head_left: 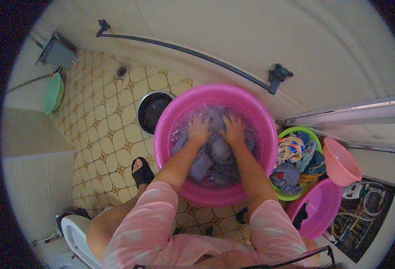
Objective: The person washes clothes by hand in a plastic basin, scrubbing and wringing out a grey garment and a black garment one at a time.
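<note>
A large pink basin (171, 94) stands on the tiled floor in front of me, holding water and soaked grey-purple cloth (221, 150). Both of my forearms reach down into it. My left hand (199, 128) lies on the wet cloth left of the middle, its fingers spread and pointing away from me. To its right, my right hand (233, 130) rests on the same cloth, fingers likewise apart. Neither hand grips the cloth visibly. Water and small bubbles surround the fingers.
Right of the basin, a green tub (289, 196) holds several crumpled clothes (291, 150). Beside it are a salmon bowl (341, 162) and a magenta basin (318, 210). A dark-filled metal basin (154, 112) sits left. A dark rail (184, 50) runs along the wall; a green basin (54, 93) leans far left.
</note>
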